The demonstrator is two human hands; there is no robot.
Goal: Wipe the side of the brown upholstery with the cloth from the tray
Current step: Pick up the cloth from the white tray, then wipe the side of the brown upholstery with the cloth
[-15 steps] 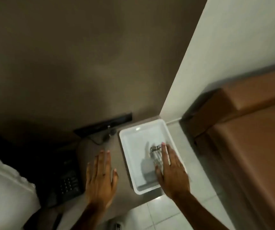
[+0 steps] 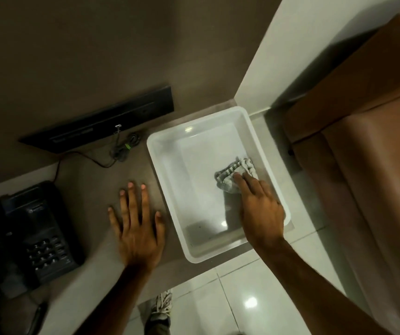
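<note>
Indoors: brown countertop [image 2: 92,189], white tray [image 2: 160,170], glossy tiled floor [image 2: 254,286].
Beside tray: left hand [image 2: 137,228] flat, fingers spread; inside: right hand [image 2: 261,209] fingertips on striped cloth [image 2: 232,175], grip unclear; rightward: brown upholstery [image 2: 375,165].

Crumpled grey striped cloth [image 2: 235,174] lies in white tray [image 2: 162,180], beside brown upholstery [image 2: 375,189].

Dim, warm indoor light; upper wall and left edge fall into deep shadow. Glare spots on the white tray [image 2: 261,151] floor and the glossy floor tiles [image 2: 251,302] indicate overhead lighting. Black telephone [image 2: 39,233] nearly lost in darkness. Soft motion blur throughout; wide-angle stretching at frame edges.
</note>
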